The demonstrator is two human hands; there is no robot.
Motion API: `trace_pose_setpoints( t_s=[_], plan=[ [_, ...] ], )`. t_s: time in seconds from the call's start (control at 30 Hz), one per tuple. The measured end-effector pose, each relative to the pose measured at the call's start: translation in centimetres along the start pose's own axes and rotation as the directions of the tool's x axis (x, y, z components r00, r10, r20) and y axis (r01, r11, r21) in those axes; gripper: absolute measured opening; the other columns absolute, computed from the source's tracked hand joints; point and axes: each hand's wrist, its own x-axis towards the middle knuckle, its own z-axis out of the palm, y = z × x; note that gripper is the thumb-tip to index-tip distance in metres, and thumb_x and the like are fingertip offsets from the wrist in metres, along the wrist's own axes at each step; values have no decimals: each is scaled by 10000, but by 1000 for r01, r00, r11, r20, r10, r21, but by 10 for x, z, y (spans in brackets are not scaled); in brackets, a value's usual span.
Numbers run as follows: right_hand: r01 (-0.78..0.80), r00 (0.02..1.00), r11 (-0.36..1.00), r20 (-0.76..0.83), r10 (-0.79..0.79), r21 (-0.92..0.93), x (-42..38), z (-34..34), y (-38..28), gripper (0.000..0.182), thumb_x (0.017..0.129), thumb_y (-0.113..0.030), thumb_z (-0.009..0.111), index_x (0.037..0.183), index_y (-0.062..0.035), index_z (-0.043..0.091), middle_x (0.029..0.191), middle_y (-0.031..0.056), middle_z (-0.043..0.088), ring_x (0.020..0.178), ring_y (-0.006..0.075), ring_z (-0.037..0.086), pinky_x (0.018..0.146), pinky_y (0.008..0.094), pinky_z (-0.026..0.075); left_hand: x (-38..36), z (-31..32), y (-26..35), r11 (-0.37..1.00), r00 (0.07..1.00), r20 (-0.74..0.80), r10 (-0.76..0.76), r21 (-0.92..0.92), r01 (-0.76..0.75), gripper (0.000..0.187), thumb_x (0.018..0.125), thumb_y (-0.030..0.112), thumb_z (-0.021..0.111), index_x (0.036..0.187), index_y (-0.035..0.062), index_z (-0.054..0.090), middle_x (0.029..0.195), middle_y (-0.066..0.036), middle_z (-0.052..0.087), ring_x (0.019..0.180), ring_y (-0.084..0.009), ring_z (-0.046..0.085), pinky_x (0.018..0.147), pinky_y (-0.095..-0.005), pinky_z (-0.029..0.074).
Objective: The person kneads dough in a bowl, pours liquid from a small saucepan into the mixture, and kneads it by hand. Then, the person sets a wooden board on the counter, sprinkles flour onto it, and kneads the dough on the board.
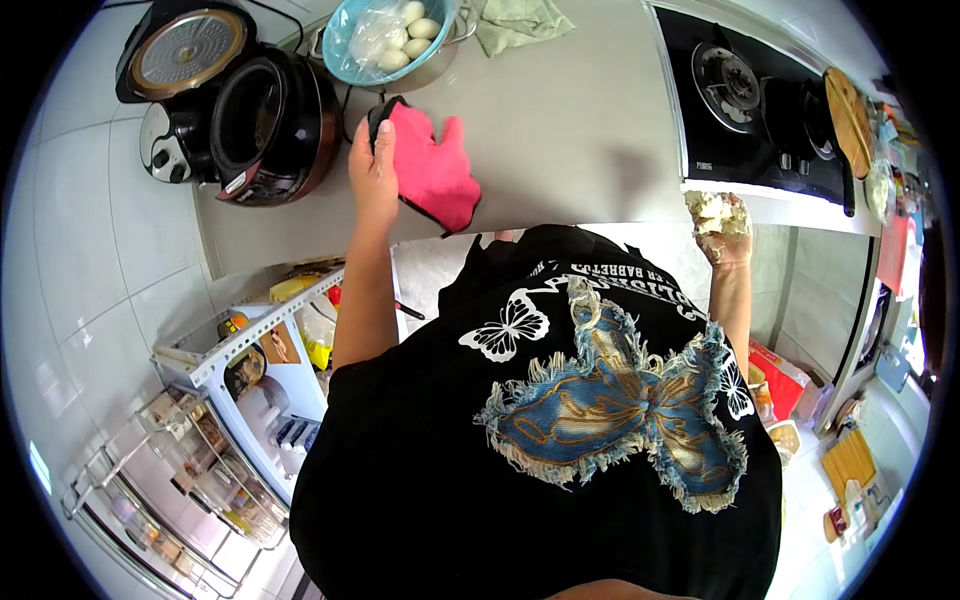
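At the left of the counter, my left hand grips the edge of a pink cloth with black edging, its thumb laid over the near side. The cloth spreads out to the right of my fingers, over the counter. Sticky pale dough clings in clumps to my right hand, which is at the counter's front edge, just below the stove. The dough hides most of those fingers, and they look curled around a lump of it.
A black cooker with its lid raised stands at the left. Behind the cloth, a blue basin holds eggs and a plastic bag. A green cloth lies beside it. The gas stove occupies the right side.
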Motion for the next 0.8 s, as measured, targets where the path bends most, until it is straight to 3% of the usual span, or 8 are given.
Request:
trace_pose_setpoints(
  t_s=[0.1,0.2,0.37,0.57,0.63,0.67,0.73,0.8],
  plan=[
    [-16,998,997,62,12,70,-2,-17,-1,181,914,-236,489,952,-86,583,921,50,649,847,254,640,704,377,555,18,-3,10,985,989,137,-52,-155,74,501,944,335,521,1191,-100,495,1071,-153,603,978,-203,566,887,-303,419],
    [0,1000,996,21,-1,89,-3,-32,2,189,919,-232,477,973,-77,571,926,55,648,846,262,639,693,378,558,39,4,-23,941,984,177,-10,333,-50,517,942,389,490,1153,-82,525,1065,-229,617,981,-336,596,865,-378,437],
    [18,1000,991,21,-21,130,-16,-41,10,212,921,-223,465,1023,-55,541,992,106,636,889,277,637,724,403,568,49,30,-177,909,928,165,-334,316,271,443,909,361,550,1086,-44,582,978,-188,650,886,-299,622,782,-377,464],
    [24,999,990,41,-30,141,-40,-46,7,207,917,-216,461,961,-38,556,898,122,648,811,294,648,706,401,573,26,20,-213,748,831,23,-555,451,487,369,880,321,615,949,-41,608,885,-135,658,793,-193,611,697,-337,475],
    [36,999,991,-6,-36,127,-37,-48,6,198,917,-211,457,926,-42,559,872,128,647,800,296,645,719,412,569,16,16,-225,898,960,119,-252,399,187,299,891,292,595,868,-6,603,821,-137,641,728,-252,601,669,-368,468],
    [34,999,991,-12,-33,127,-38,-51,8,193,916,-209,459,906,-45,560,867,123,646,793,293,644,716,414,569,12,15,-230,898,960,120,-253,398,186,299,891,292,595,868,-6,603,821,-137,641,728,-252,601,669,-368,468],
    [68,995,992,-84,-59,102,-34,-57,9,183,908,-210,471,869,-60,569,854,102,647,787,287,644,692,411,570,2,23,-165,686,922,93,376,641,-345,257,896,277,578,796,41,572,733,-133,595,677,-313,568,647,-403,460],
    [51,997,992,-57,-45,114,-39,-53,10,176,905,-215,478,868,-69,570,857,95,649,785,282,645,672,399,569,-1,27,-159,630,909,128,398,682,-372,246,896,281,574,792,59,559,710,-127,575,665,-325,562,629,-413,459]
  ],
)
